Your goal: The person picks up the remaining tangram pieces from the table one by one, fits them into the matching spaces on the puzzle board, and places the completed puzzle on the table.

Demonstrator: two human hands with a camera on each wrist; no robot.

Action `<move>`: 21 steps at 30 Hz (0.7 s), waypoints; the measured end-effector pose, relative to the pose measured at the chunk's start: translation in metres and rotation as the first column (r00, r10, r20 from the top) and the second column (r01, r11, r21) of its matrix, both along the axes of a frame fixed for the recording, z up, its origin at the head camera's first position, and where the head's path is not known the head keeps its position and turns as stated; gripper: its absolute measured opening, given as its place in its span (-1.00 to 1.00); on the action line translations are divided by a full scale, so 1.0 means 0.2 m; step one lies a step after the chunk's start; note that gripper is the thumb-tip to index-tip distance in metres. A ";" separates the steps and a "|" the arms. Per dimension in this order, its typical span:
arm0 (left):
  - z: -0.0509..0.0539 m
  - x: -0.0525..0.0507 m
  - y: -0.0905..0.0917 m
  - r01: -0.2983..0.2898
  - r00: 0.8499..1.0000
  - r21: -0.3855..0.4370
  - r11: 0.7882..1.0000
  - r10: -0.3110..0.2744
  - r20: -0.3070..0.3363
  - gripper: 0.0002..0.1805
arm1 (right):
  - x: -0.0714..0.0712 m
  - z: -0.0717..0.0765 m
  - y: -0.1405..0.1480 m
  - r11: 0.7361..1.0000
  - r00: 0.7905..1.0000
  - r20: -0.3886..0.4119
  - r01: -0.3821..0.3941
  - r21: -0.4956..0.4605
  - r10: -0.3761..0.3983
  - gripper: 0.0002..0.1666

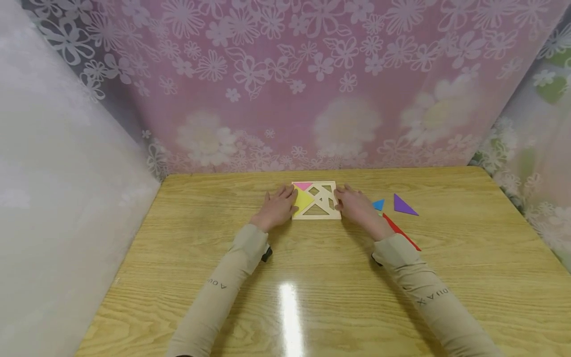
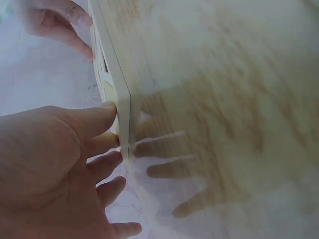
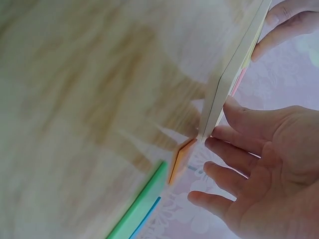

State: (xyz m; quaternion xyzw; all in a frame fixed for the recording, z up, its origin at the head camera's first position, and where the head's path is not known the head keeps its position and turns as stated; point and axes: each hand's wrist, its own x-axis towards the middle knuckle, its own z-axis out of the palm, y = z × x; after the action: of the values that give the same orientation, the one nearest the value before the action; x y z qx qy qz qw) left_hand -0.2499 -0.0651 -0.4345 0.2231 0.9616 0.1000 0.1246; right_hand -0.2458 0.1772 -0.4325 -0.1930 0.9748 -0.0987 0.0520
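Observation:
A pale wooden tangram board (image 1: 337, 214) lies flat on the table, with cut-out recesses. In its left part are a yellow triangle (image 1: 303, 201) and, at the far left corner, a pink triangle (image 1: 303, 185). My left hand (image 1: 277, 207) holds the board's left side, thumb toward the near corner and fingertips toward the far one, by the yellow piece. On the opposite side my right hand (image 1: 357, 206) holds the right edge between thumb and index finger; its other fingers spread loosely in the right wrist view.
Right of the board lie a blue piece (image 1: 378, 204), a purple triangle (image 1: 405, 205) and a red piece (image 1: 399, 230), partly hidden by the right arm. In the right wrist view, an orange piece (image 3: 180, 160) and a green piece (image 3: 142, 201) lie close by. A flowered curtain (image 1: 276, 99) hangs behind the table.

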 end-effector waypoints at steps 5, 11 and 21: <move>-0.01 0.02 0.00 0.005 1.000 -0.006 1.000 -0.005 -0.012 -0.35 | 0.01 0.00 0.00 1.000 1.000 0.005 -0.007 0.013 0.006 -0.89; -0.01 0.04 0.00 0.007 1.000 -0.011 1.000 -0.007 0.001 -0.34 | 0.02 0.00 0.01 0.999 1.000 -0.009 -0.019 0.031 0.019 -0.63; -0.03 0.09 -0.02 0.020 1.000 -0.008 1.000 -0.020 -0.020 -0.35 | 0.09 0.01 0.02 1.000 1.000 0.022 -0.017 0.011 0.017 -0.36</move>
State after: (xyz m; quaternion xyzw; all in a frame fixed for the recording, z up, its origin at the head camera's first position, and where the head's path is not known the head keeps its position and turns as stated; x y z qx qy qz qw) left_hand -0.2317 -0.0694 -0.4397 0.2332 0.9609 0.0928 0.1168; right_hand -0.2276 0.1802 -0.4315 -0.1998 0.9731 -0.0949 0.0643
